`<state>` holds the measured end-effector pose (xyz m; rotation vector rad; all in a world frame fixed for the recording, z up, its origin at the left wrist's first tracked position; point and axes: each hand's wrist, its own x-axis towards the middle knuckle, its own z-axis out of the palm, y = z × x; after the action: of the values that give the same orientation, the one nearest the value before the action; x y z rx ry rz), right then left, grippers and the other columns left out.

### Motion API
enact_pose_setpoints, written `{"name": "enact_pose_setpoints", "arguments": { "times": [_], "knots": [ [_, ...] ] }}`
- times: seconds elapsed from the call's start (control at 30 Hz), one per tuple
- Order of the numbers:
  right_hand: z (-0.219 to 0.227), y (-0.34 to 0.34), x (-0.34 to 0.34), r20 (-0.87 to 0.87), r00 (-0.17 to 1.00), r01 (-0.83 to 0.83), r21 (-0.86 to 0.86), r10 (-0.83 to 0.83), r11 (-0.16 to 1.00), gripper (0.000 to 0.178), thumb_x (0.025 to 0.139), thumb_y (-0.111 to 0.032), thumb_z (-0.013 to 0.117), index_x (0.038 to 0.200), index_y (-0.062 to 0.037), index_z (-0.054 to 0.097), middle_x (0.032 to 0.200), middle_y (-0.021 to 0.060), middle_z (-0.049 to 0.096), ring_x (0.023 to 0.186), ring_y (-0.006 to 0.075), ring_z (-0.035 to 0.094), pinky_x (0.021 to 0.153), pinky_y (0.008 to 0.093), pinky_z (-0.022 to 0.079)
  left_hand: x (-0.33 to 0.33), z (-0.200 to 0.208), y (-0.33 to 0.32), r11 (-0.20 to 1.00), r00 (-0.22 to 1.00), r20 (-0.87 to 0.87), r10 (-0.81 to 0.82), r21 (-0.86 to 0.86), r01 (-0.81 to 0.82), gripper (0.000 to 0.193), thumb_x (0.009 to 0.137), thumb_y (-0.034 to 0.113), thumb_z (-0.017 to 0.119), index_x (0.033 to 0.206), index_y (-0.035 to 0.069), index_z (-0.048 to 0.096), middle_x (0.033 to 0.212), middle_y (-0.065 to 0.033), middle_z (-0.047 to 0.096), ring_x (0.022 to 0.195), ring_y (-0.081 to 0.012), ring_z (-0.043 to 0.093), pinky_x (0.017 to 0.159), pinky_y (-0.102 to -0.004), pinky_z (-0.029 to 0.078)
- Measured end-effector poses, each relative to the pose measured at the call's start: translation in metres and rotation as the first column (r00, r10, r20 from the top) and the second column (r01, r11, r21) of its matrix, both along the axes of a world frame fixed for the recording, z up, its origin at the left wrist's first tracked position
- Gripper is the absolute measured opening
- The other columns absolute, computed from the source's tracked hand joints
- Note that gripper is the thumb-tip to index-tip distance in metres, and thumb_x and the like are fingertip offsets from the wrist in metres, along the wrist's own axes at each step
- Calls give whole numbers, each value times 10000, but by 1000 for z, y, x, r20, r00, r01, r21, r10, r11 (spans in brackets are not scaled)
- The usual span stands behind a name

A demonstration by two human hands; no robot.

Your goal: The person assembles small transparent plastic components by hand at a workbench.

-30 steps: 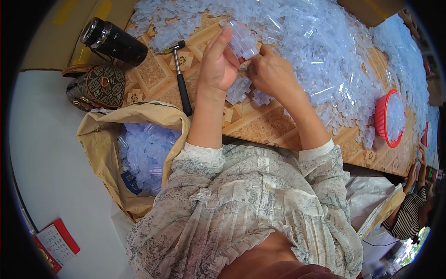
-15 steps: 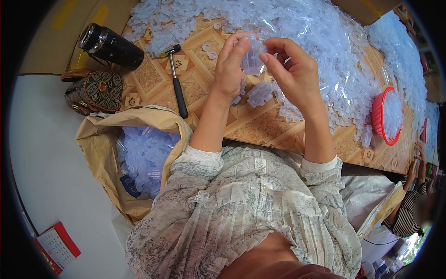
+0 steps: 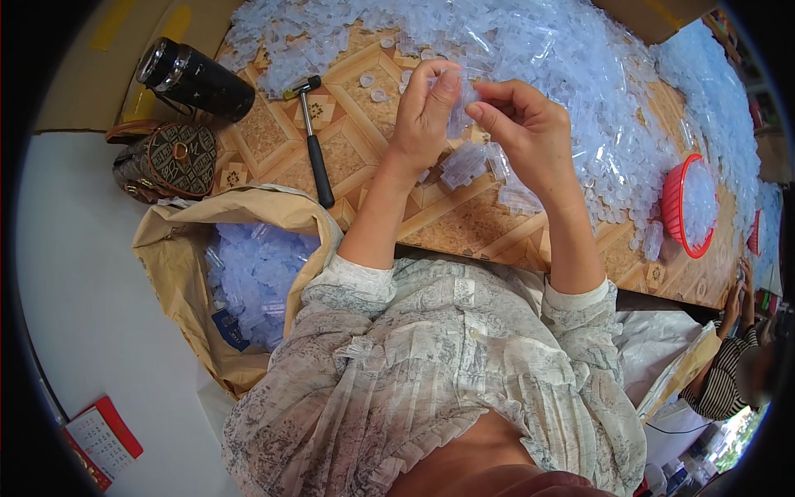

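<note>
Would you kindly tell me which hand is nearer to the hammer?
Left. The left hand is to the right of the hammer; the right hand is farther right, beyond the left.

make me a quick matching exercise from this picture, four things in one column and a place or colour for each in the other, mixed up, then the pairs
Column one
1. hammer
2. basket
3. paper sack
4. clear plastic piece

Column two
A. brown and open at the top
B. in the left hand, with the right hand close by
C. dark-handled, lying on the table
D. red, holding a heap of clear parts

Pairs: 1-C, 2-D, 3-A, 4-B
</note>
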<state>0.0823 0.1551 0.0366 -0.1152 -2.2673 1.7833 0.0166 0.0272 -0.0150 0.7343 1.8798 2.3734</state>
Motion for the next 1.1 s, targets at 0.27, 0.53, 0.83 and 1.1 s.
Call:
{"name": "enact_pose_setpoints", "arguments": {
  "times": [0.27,0.53,0.83,1.1],
  "knots": [
    [-3,20,-14,147,989,40,-384,18,923,516,946,-477,403,1089,-44,644,1069,84,604,976,155,525,823,303,424,13,8,0,961,929,245,-276,39,275,314,975,348,478,1023,45,547,889,-7,557,806,-58,485,703,-205,407],
    [-22,-2,-33,269,961,116,-606,65,787,654,937,-550,366,921,39,649,889,159,658,826,208,632,779,296,509,13,0,18,989,974,-171,-146,-44,140,388,989,353,427,1034,-6,567,1062,-100,591,1006,-158,529,885,-302,415],
    [-15,-19,-32,143,986,135,-415,-82,900,716,938,-555,319,769,43,676,760,116,647,726,169,561,721,287,446,20,-1,16,968,977,-7,-215,131,214,410,1005,345,382,1084,-17,558,1160,-88,550,1052,-166,514,924,-289,402],
    [-16,-8,-39,137,990,85,-398,-32,914,636,956,-545,313,938,-13,661,842,62,654,761,118,578,710,240,444,9,20,4,985,988,-18,-155,-82,153,406,984,387,424,1043,20,586,880,-16,603,722,-66,547,629,-205,456]
  ]
}}
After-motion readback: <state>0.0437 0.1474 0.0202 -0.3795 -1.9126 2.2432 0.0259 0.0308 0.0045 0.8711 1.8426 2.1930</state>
